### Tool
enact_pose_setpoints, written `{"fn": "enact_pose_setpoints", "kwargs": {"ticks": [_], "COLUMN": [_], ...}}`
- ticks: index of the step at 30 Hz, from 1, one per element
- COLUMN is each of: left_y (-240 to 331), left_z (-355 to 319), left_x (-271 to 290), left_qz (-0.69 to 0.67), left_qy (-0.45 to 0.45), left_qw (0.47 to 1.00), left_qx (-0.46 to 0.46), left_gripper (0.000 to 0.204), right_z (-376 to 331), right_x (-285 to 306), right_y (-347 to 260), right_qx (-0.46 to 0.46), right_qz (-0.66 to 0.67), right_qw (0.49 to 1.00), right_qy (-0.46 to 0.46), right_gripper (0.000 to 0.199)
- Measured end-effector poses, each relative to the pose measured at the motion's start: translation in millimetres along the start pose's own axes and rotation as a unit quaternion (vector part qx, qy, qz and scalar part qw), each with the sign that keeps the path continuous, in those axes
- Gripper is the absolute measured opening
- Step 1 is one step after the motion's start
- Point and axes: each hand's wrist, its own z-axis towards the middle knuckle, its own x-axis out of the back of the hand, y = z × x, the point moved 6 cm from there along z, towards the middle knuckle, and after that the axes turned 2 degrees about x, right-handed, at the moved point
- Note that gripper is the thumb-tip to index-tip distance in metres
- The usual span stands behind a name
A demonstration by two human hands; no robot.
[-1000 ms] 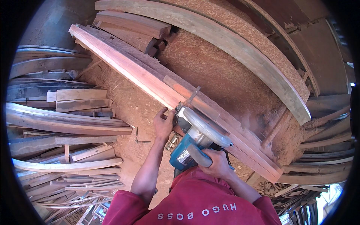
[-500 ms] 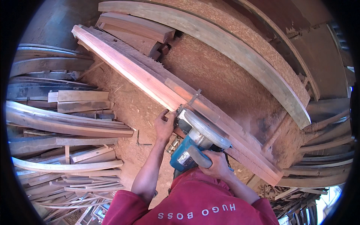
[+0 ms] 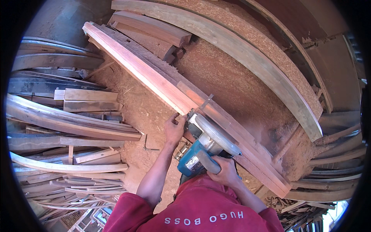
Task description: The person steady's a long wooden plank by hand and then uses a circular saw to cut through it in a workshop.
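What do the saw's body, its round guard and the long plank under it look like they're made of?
Circular saw: the teal body looks like moulded plastic, smooth and slightly glossy. Its round guard seems bare metal, grey with a dull sheen. The long plank is reddish raw wood, with visible grain and rough, unfinished edges, and sawdust around it.

A: That circular saw (image 3: 205,149) has a teal-blue body with a silvery-grey blade guard and a grey handle.

B: Yep, and the long plank (image 3: 162,83) under it is reddish-brown with a paler pinkish face. Sawdust (image 3: 232,83) all over is orange-tan.

A: The person's sweatshirt (image 3: 193,210) is deep red with white lettering. The stacked curved boards (image 3: 65,121) on the left look weathered grey and tan.
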Motion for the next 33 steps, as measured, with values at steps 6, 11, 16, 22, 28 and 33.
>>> {"fn": "enact_pose_setpoints", "kwargs": {"ticks": [6,11,16,22,28,33], "left_y": [-4.1,-15.6,-17.4,-14.0,-8.2,1.1], "left_z": [9.6,21.2,28.9,34.1,39.4,41.9], "left_x": [1.7,2.1,3.7,8.6,15.7,21.7], "left_qz": [-0.017,-0.047,-0.056,-0.069,-0.043,-0.029], "left_qy": [-0.001,-0.003,-0.007,-0.009,-0.003,0.011], "left_qw": [1.0,0.999,0.998,0.998,0.999,0.999], "left_qx": [-0.002,-0.009,-0.011,-0.012,-0.007,-0.017], "left_gripper": [0.063,0.063,0.063,0.063,0.062,0.062], "right_z": [7.3,13.1,19.2,26.3,34.4,40.2], "right_x": [-2.7,-6.5,-7.5,-10.7,-12.1,-15.6], "right_y": [-3.2,-4.7,-9.5,-13.0,-19.2,-20.0], "right_qx": [0.0,0.0,-0.006,0.017,0.018,0.015], "right_qz": [0.003,0.005,0.007,0.014,0.01,0.005], "right_qw": [1.0,1.0,1.0,1.0,1.0,1.0], "right_qy": [-0.001,-0.008,-0.003,0.019,0.018,0.017], "right_gripper": [0.037,0.037,0.037,0.034,0.034,0.034]}}
